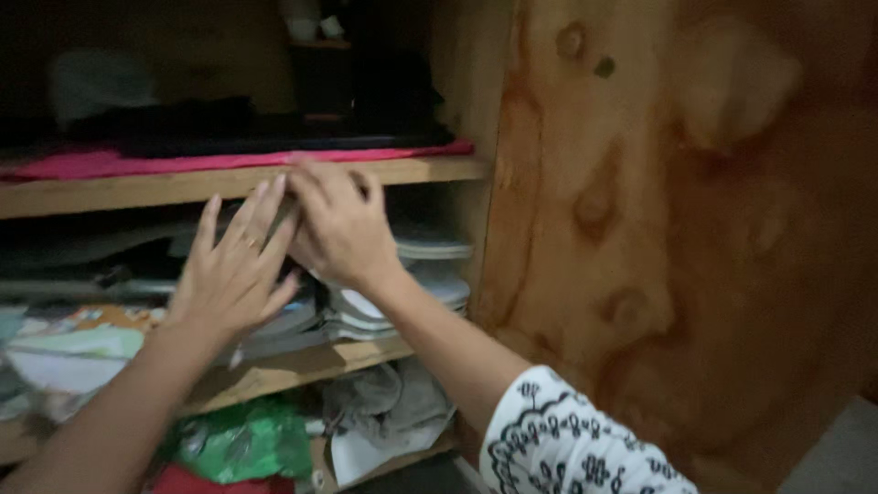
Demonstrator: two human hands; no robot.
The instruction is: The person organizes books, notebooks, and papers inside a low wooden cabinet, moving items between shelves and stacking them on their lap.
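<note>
A: Where are your 2 hands?

B: Your left hand (229,270) is spread open, fingers apart, holding nothing, in front of the middle shelf (302,366). Your right hand (338,224) is curled just under the upper shelf (137,187); whether it grips anything, I cannot tell.

A: And the things nearest?

B: A stack of pale plates (430,274) sits on the middle shelf, just beside your right hand. Pink cloth (110,165) lies on the upper shelf, a green bag (242,439) below.
</note>
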